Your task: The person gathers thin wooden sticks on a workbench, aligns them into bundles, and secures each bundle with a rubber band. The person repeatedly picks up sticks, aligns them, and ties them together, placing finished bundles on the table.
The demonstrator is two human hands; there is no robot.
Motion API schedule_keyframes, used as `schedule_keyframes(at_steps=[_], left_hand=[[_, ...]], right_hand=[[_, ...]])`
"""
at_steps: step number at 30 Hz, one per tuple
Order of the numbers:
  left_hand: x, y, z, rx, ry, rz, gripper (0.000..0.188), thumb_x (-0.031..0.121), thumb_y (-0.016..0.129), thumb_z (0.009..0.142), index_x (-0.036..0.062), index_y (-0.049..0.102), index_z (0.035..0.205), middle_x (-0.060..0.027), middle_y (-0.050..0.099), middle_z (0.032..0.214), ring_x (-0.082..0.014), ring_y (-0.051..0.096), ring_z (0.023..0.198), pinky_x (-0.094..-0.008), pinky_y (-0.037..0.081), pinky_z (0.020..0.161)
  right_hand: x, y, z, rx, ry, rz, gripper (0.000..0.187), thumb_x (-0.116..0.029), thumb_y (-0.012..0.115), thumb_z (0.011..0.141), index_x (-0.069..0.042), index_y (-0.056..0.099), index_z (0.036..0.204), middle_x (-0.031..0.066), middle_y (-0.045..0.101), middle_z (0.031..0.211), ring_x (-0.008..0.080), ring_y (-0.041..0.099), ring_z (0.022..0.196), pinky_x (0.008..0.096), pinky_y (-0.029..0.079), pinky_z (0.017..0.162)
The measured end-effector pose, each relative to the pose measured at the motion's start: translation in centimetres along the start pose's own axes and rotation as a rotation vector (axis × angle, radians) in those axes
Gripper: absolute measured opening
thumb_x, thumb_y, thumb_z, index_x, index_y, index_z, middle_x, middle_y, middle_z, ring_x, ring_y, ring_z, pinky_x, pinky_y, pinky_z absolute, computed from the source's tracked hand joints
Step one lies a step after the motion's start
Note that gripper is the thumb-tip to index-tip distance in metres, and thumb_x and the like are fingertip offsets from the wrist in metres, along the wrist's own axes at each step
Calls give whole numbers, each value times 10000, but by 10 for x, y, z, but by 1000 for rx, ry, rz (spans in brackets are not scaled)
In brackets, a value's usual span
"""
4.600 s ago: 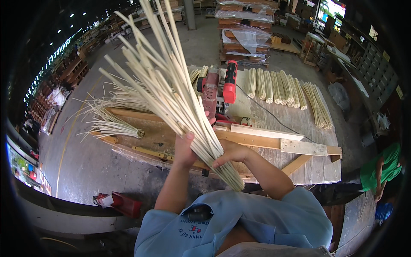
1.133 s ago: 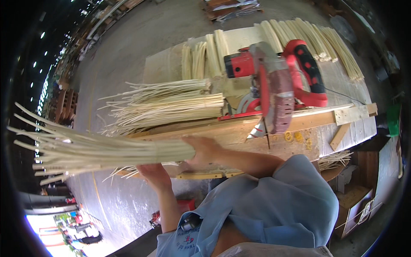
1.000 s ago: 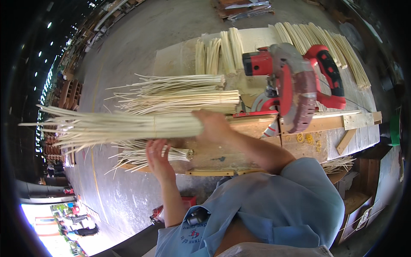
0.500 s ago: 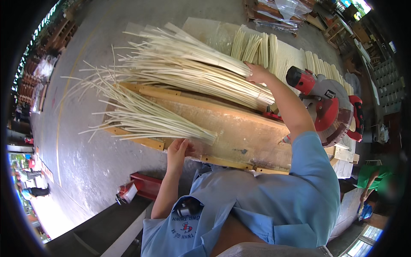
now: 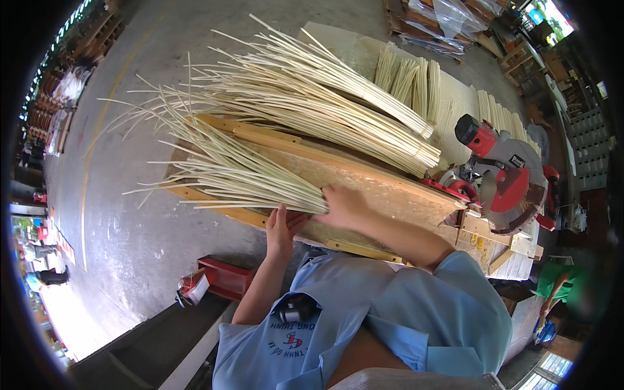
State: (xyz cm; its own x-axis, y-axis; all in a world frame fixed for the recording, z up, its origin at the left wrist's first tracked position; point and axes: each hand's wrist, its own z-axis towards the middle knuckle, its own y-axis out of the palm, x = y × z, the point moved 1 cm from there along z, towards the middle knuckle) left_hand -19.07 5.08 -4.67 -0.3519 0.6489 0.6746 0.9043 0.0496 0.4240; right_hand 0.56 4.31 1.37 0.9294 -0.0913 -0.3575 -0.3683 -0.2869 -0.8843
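A loose bundle of pale rattan-like sticks (image 5: 253,172) lies on the wooden trough (image 5: 390,201), its strands fanning out to the left. My left hand (image 5: 284,229) is at the near edge of this bundle, close to its even end, fingers stretched and partly under the sticks. My right hand (image 5: 343,207) rests against the even right end; it is smeared by motion and its fingers are partly hidden. Beyond the trough's far rail lies a larger pile of the same sticks (image 5: 312,107), with one bundle on top of it.
A red and grey mitre saw (image 5: 504,172) stands at the trough's right end. Shorter stick bundles (image 5: 416,88) lie at the far right. A red metal piece (image 5: 224,278) is at the lower left. A person in green (image 5: 559,283) is at the right edge.
My right hand has left the bundle on the far pile and come back to the near bundle's even end. My left hand has shifted slightly up against the sticks. The view has also moved.
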Motion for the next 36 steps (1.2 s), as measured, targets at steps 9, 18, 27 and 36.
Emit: schedule_keyframes(at_steps=[9, 18, 27, 36], left_hand=[[-5, -1, -9, -29, 280, 101, 470, 416, 403, 1099, -10, 525, 1256, -160, 697, 1037, -241, 696, 963, -378, 572, 884], [-8, 25, -5, -274, 281, 342, 336, 268, 524, 1074, -40, 604, 1179, -140, 723, 963, -218, 716, 894, -347, 593, 826], [13, 39, 15, -306, 279, 347, 293, 228, 527, 1069, -33, 601, 1179, -132, 715, 959, -203, 707, 893, -328, 589, 818], [23, 56, 21, -415, 243, 280, 320, 214, 559, 1051, -7, 548, 1281, -142, 683, 1059, -218, 686, 975, -344, 573, 859]], right_hand=[[0, -36, 5, -44, -132, 59, 595, -395, 792, 774, -42, 604, 1215, 189, 695, 1064, 355, 696, 934, 452, 567, 823], [97, -170, -12, 239, -37, -45, 661, -429, 762, 813, -82, 562, 1339, 162, 703, 1125, 343, 678, 1017, 441, 533, 910], [146, -174, -2, 119, 9, 318, 666, -349, 818, 763, 20, 619, 1281, 221, 683, 1174, 324, 650, 1118, 374, 493, 990], [152, -155, 3, -154, 66, 763, 754, -402, 842, 786, 63, 607, 1331, 163, 703, 1168, 210, 671, 1032, 305, 508, 901]])
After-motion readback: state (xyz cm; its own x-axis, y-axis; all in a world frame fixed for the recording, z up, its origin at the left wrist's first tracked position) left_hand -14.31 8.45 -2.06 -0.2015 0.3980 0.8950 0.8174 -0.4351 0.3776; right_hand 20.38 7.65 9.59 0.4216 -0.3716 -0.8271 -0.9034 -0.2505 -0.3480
